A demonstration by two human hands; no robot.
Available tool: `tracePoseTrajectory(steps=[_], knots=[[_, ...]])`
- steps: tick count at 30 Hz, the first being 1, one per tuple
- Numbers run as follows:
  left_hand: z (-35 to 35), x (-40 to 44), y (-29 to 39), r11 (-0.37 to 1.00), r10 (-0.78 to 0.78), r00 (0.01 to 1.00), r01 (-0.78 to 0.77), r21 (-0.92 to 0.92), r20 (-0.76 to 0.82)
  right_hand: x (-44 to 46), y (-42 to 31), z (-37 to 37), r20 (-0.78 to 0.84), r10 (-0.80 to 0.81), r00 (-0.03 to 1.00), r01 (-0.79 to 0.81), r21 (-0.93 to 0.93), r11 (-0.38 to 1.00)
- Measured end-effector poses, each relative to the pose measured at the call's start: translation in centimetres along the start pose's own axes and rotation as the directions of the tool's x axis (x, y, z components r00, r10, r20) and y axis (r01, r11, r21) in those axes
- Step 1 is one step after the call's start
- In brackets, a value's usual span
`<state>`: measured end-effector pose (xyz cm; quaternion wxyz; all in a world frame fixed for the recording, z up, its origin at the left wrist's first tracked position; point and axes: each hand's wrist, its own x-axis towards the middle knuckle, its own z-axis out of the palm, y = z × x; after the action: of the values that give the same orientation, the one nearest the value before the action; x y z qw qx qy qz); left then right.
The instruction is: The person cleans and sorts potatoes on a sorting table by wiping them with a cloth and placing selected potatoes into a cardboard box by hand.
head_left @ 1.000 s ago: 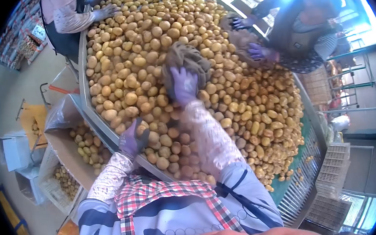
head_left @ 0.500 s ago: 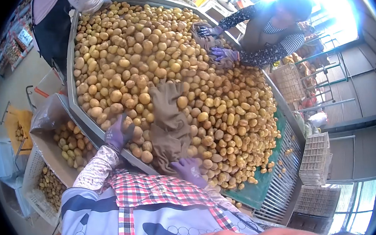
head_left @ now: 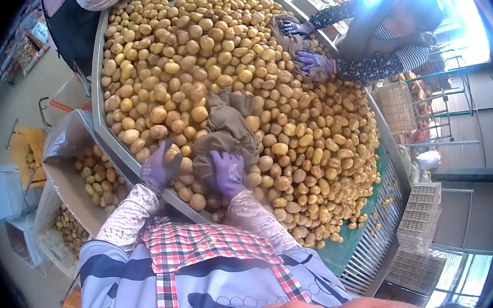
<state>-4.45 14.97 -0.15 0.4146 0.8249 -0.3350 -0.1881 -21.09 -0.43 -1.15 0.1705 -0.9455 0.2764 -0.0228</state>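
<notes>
Purple-gloved, my left hand (head_left: 157,169) is at the near-left rim of a sorting table, its fingers curved around a potato (head_left: 170,155). My right hand (head_left: 228,173), also in a purple glove, presses on a bunched brown cloth (head_left: 229,123) with its fingers curled into it. The cloth lies crumpled over the heap of potatoes (head_left: 298,143). Its folds partly hide my right fingertips.
Metal rims (head_left: 99,102) border the table, with a slatted section (head_left: 368,255) at right. A potato-filled cardboard box (head_left: 72,169) stands left. Across the heap, a co-worker's gloved hands (head_left: 314,61) touch another brown cloth. Plastic crates (head_left: 419,215) are stacked right.
My right hand has moved up and left from the cloth's near end onto its middle, and the cloth is more bunched. My left hand stays by the rim. The view has shifted slightly.
</notes>
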Motion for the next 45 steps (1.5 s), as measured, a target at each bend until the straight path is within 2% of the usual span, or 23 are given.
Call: tracePoseTrajectory(steps=[6,9,10,11,12,13,15,17,18,20,23,24,27,29,30,32,34,37,38,40,43,44,45], knots=[[0.1,-0.3,0.0,0.999,-0.017,1.0,0.016,0.032,0.022,0.8,-0.5,-3.1,0.024,-0.026,0.999,0.023,0.095,0.995],[0.1,-0.4,-0.2,1.0,-0.029,0.999,0.029,-0.001,0.022,0.3,2.2,-1.0,0.029,-0.118,0.993,0.11,0.191,0.975],[-0.2,-0.4,0.2,0.998,-0.063,0.997,0.064,-0.013,0.038,-0.6,1.9,-2.8,0.175,-0.099,0.98,0.054,0.247,0.968],[-0.4,-0.5,0.4,0.994,-0.102,0.993,0.103,-0.028,0.054,-1.7,1.7,-3.6,0.173,-0.099,0.98,0.033,0.349,0.937],[0.5,-0.5,-1.0,1.0,0.02,0.997,-0.02,-0.002,-0.07,-3.1,1.6,-4.2,0.182,-0.098,0.978,0.007,0.446,0.895],[1.2,-0.1,-2.3,0.974,0.019,0.999,-0.027,-0.227,-0.038,-4.6,1.6,-4.7,0.198,-0.093,0.976,-0.028,0.537,0.843],[2.0,0.8,-4.2,0.772,0.045,0.999,-0.016,-0.635,0.03,-7.6,1.7,-6.2,0.303,-0.041,0.952,-0.154,0.593,0.79],[-1.7,-0.5,1.7,0.436,-0.204,0.935,0.352,-0.828,0.29,-9.4,0.8,-10.5,0.411,-0.02,0.911,-0.283,0.663,0.693],[-3.6,-1.2,4.7,0.212,-0.319,0.857,0.482,-0.85,0.406,-9.9,0.7,-11.2,0.375,0.016,0.927,-0.294,0.698,0.652],[-0.2,0.3,-0.8,-0.149,-0.121,0.894,0.414,-0.898,0.432,-9.9,0.4,-12.8,0.266,0.103,0.959,-0.274,0.762,0.587],[-1.7,-0.5,0.8,-0.219,-0.25,0.85,0.416,-0.882,0.463,-8.6,0.0,-14.0,0.1,0.192,0.976,-0.191,0.814,0.548],[-1.7,-0.6,0.5,-0.364,-0.153,0.852,0.422,-0.83,0.501,-7.9,-0.3,-13.8,0.044,0.213,0.976,-0.16,0.811,0.563],[-1.9,-0.6,0.7,-0.41,-0.107,0.857,0.424,-0.807,0.504,-4.4,-1.1,-10.4,-0.102,0.28,0.955,-0.119,0.731,0.672],[-1.8,-0.5,0.5,-0.443,-0.03,0.876,0.42,-0.792,0.481,-1.2,-1.5,-6.4,-0.154,0.33,0.931,-0.178,0.599,0.781],[-1.7,-0.5,-0.1,-0.463,0.024,0.882,0.427,-0.777,0.47,0.1,-1.6,-4.7,-0.192,0.271,0.943,-0.221,0.247,0.944],[-1.9,0.0,-0.9,-0.491,0.093,0.89,0.43,-0.757,0.445,3.7,-2.0,-3.4,-0.2,0.23,0.952,-0.266,-0.181,0.947],[-2.0,0.1,-0.8,-0.513,0.129,0.884,0.447,-0.733,0.449,6.6,-1.9,-3.2,-0.188,0.319,0.929,-0.36,-0.262,0.895],[-2.9,0.3,1.2,-0.364,-0.032,0.887,0.418,-0.832,0.46,8.8,-1.0,-4.6,-0.116,0.366,0.923,-0.384,-0.258,0.886],[-2.9,-0.1,1.3,-0.423,-0.01,0.91,0.371,-0.827,0.413,9.4,-0.3,-4.7,-0.115,0.356,0.927,-0.373,-0.226,0.9],[-2.8,-0.6,1.0,-0.344,-0.036,0.911,0.376,-0.861,0.412,10.5,1.5,-4.6,-0.122,0.328,0.937,-0.345,-0.162,0.925],[-3.0,-1.2,0.6,-0.258,-0.055,0.901,0.404,-0.878,0.431,12.6,4.0,-4.1,-0.029,0.409,0.912,-0.41,-0.008,0.912],[-3.2,-1.6,0.9,-0.222,-0.079,0.891,0.421,-0.88,0.446,11.7,3.9,-4.7,-0.059,0.275,0.96,-0.277,-0.027,0.96],[-3.5,-2.0,1.2,-0.187,-0.103,0.882,0.436,-0.88,0.459,11.1,4.5,-4.2,-0.128,0.281,0.951,-0.266,0.124,0.956]])
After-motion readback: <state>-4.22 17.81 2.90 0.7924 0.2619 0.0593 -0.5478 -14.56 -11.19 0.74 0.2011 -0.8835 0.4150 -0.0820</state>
